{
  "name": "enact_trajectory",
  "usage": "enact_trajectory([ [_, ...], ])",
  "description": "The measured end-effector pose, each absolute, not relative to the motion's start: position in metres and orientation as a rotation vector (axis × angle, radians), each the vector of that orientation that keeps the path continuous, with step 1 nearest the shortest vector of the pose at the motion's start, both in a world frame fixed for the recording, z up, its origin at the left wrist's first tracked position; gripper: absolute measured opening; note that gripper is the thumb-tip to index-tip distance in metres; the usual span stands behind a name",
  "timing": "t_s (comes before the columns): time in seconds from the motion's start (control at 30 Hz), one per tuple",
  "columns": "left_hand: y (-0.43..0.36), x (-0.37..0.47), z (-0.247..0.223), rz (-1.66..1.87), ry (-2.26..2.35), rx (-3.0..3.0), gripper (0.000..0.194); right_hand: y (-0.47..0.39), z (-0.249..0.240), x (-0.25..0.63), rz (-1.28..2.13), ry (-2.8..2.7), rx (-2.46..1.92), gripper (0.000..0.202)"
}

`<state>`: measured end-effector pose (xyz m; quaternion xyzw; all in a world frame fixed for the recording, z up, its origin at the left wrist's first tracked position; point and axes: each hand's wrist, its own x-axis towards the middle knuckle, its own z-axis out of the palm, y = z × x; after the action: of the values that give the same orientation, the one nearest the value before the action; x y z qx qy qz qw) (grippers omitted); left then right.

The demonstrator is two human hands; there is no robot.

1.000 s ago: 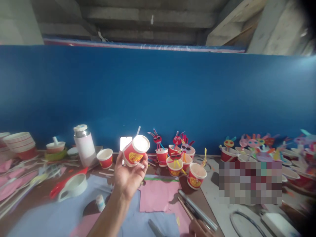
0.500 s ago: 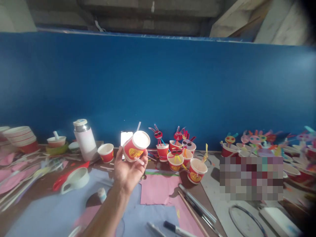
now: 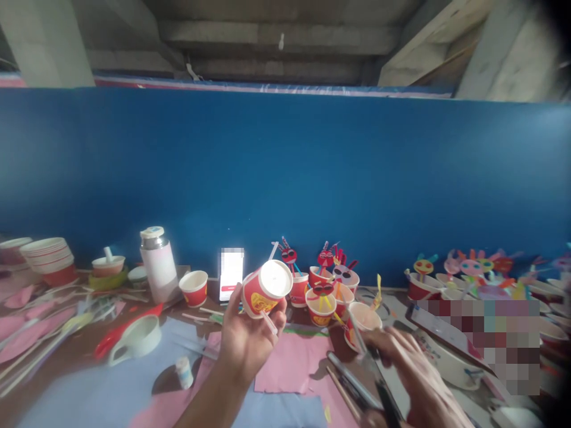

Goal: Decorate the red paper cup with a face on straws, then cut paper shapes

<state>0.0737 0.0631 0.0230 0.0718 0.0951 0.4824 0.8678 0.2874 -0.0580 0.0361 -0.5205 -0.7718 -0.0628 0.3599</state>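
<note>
My left hand (image 3: 250, 336) grips a red-and-white paper cup (image 3: 267, 288), tilted so that its white closed end faces up and to the right. Thin straw pieces (image 3: 269, 323) stick out at the cup's lower front and upper rim. On the right, my right hand (image 3: 414, 368) is closed around a slim tool (image 3: 362, 342) with a silver blade-like end and a dark handle. Its tip points up and away, in front of an upright paper cup (image 3: 364, 316). Blur hides the tool's exact kind. Under the left hand lies pink paper (image 3: 283, 362).
A lit phone (image 3: 231, 279) leans behind the cup. A thermos (image 3: 159, 264), stacked cups (image 3: 49, 261) and a pale handled cup (image 3: 138, 337) stand on the left. Cups with decorated figures (image 3: 322, 302) line the back. A small white bottle (image 3: 183, 373) sits in front.
My right hand has come into view from the lower right, with the slim tool in it. The left hand and its cup have shifted right and slightly down in view.
</note>
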Motion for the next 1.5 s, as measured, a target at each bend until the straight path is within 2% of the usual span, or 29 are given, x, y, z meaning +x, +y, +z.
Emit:
enact_trajectory([
  [0.13,0.059,0.077,0.017,0.988,0.296,0.146,0.037,-0.031,0.062,0.275,-0.418,-2.025,-1.404,0.043],
  [0.37,0.051,0.086,0.033,0.934,0.469,0.107,0.035,-0.005,0.064,0.269,-0.577,-2.022,-1.499,0.027],
  [0.67,0.042,0.092,0.047,0.912,0.605,0.117,0.032,-0.01,0.065,0.272,-0.623,-2.074,-1.556,0.03],
  [1.07,0.038,0.093,0.041,0.952,0.599,0.165,0.039,-0.014,0.062,0.277,-0.661,-2.11,-1.489,0.023],
  [1.5,0.042,0.09,0.034,0.937,0.488,0.171,0.034,-0.009,0.05,0.286,-0.631,-2.082,-1.35,0.013],
])
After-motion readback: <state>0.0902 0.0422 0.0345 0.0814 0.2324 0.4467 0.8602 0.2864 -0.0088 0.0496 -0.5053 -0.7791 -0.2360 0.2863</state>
